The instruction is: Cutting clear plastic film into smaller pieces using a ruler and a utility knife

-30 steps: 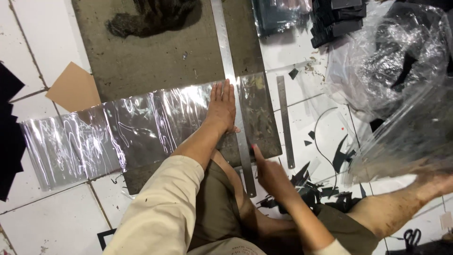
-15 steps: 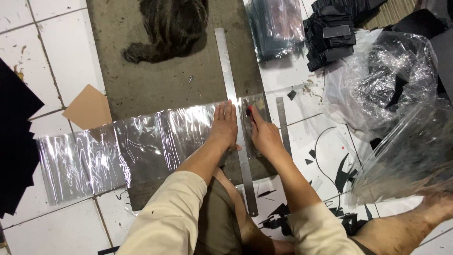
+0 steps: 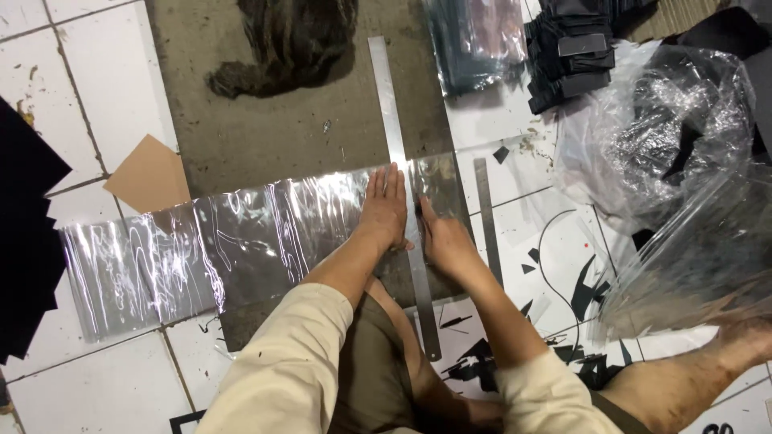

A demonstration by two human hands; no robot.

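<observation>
My left hand [image 3: 384,207] lies flat, fingers together, on a long strip of clear shiny plastic sheet [image 3: 225,249], its fingertips against the left edge of a long steel ruler [image 3: 392,112]. The ruler runs across the sheet from top to bottom. My right hand [image 3: 444,239] is just right of the ruler, fingers curled around what looks like a small cutter [image 3: 420,207], whose thin dark tip touches the ruler's edge. The sheet rests on a grey mat [image 3: 265,137] on the tiled floor.
A shorter ruler [image 3: 485,217] lies right of my right hand. A dark rag [image 3: 289,40] sits on the mat's far end. A cardboard piece [image 3: 149,177] and black sheets [image 3: 24,241] lie left. Crumpled plastic bags [image 3: 667,128] and stacked black pieces [image 3: 575,56] lie right.
My right hand came up from the black scraps near my leg to the ruler's right edge. My left hand stayed pressed on the sheet. The view shifted slightly.
</observation>
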